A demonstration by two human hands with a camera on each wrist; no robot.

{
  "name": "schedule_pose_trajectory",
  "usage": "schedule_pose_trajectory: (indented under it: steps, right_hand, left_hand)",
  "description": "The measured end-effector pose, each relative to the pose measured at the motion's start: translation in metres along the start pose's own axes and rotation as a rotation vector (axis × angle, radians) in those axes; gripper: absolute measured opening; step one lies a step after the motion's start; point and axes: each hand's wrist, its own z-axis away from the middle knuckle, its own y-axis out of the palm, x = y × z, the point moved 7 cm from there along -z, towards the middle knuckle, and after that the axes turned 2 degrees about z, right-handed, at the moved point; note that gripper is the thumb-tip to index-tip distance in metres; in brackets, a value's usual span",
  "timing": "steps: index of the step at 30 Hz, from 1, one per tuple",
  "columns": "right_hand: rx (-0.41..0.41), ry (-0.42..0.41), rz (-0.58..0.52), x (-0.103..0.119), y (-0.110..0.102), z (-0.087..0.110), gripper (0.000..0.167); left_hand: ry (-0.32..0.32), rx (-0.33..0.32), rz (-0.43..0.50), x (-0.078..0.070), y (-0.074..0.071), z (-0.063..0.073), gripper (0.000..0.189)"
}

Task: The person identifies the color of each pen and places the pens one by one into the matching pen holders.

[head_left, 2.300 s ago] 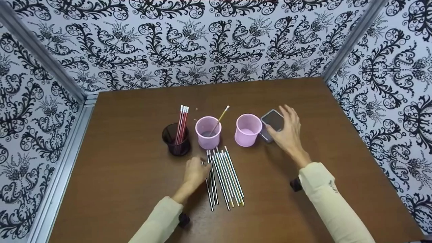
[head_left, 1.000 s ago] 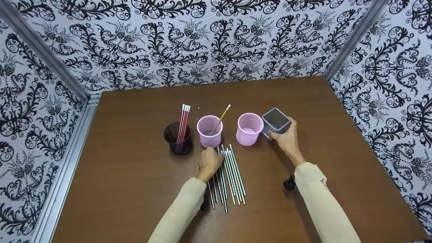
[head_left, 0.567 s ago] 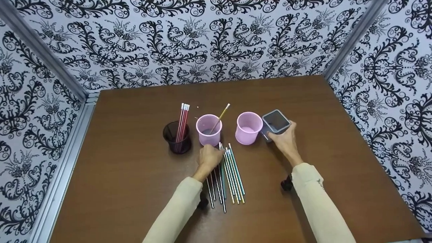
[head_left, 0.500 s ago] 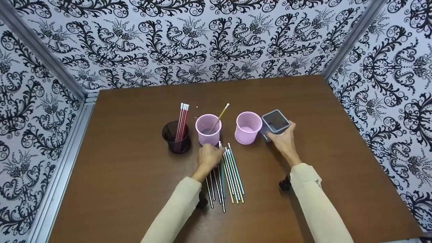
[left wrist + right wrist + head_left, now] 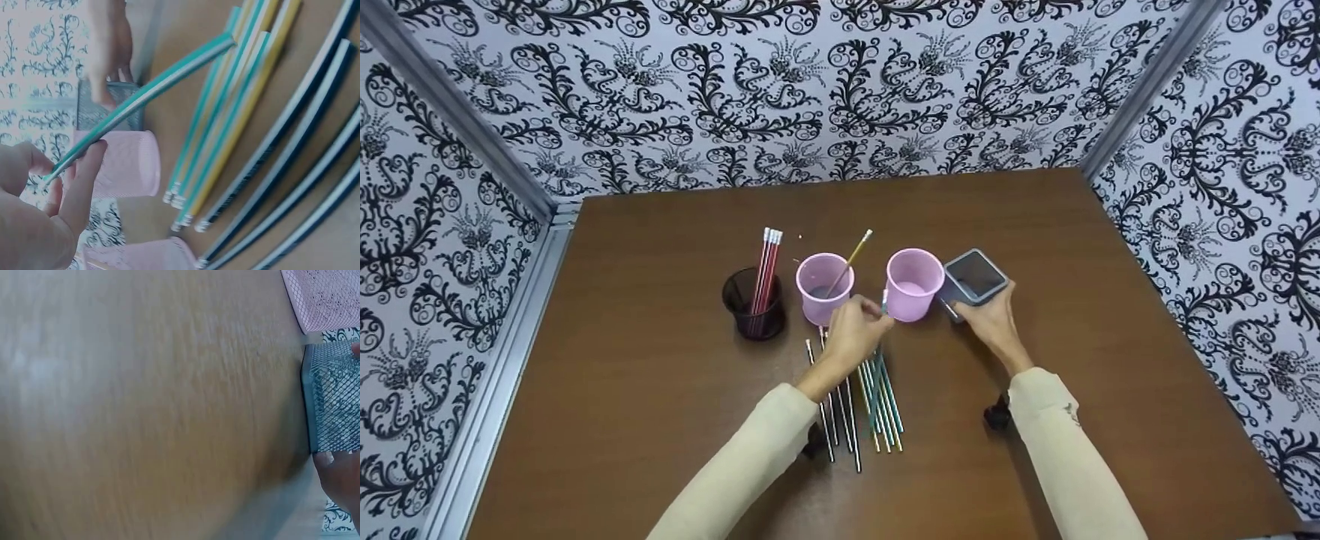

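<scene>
My left hand [image 5: 855, 330] pinches a teal-and-white striped pencil [image 5: 146, 90] near its eraser end, raised above the other pencils. In the head view it is just in front of the right pink mesh cup [image 5: 909, 304]. Below it lie teal and yellow striped pencils [image 5: 889, 409], with black-and-white striped pencils [image 5: 851, 431] to their left. My right hand [image 5: 994, 319] grips the grey square mesh pencil cup [image 5: 337, 399], thumb at its near side. That cup stands close beside the right pink cup; its far fingers are mostly hidden.
A second pink mesh cup [image 5: 823, 311] holds a yellow pencil [image 5: 856, 253]. Left of it stands a black mesh cup [image 5: 757, 327] with several red striped pencils [image 5: 766, 270]. Patterned panels [image 5: 840, 97] enclose the back and sides of the brown table [image 5: 645, 360].
My left hand has lifted a teal pencil from the row and moved it right, towards the right pink cup. My right hand stays on the square cup, which has barely shifted.
</scene>
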Motion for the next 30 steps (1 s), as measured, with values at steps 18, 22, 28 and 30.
schedule_pose_trajectory:
  steps: [18, 22, 28, 30]
  right_hand:
    - [0.015, 0.064, 0.017, -0.016, 0.0, 0.005, 0.091]
    - [-0.006, 0.051, 0.002, -0.017, 0.001, 0.005, 0.093]
    - [-0.022, 0.035, -0.026, -0.015, 0.001, 0.007, 0.092]
    - [-0.025, 0.033, -0.035, -0.015, 0.001, 0.007, 0.092]
  left_hand:
    - [0.271, -0.007, 0.101, -0.117, -0.008, -0.048, 0.029]
    - [0.339, -0.03, 0.157, -0.131, -0.007, -0.053, 0.041]
    - [0.361, -0.154, 0.242, -0.135, -0.007, -0.061, 0.043]
    - [0.368, -0.193, 0.271, -0.135, -0.007, -0.063, 0.046]
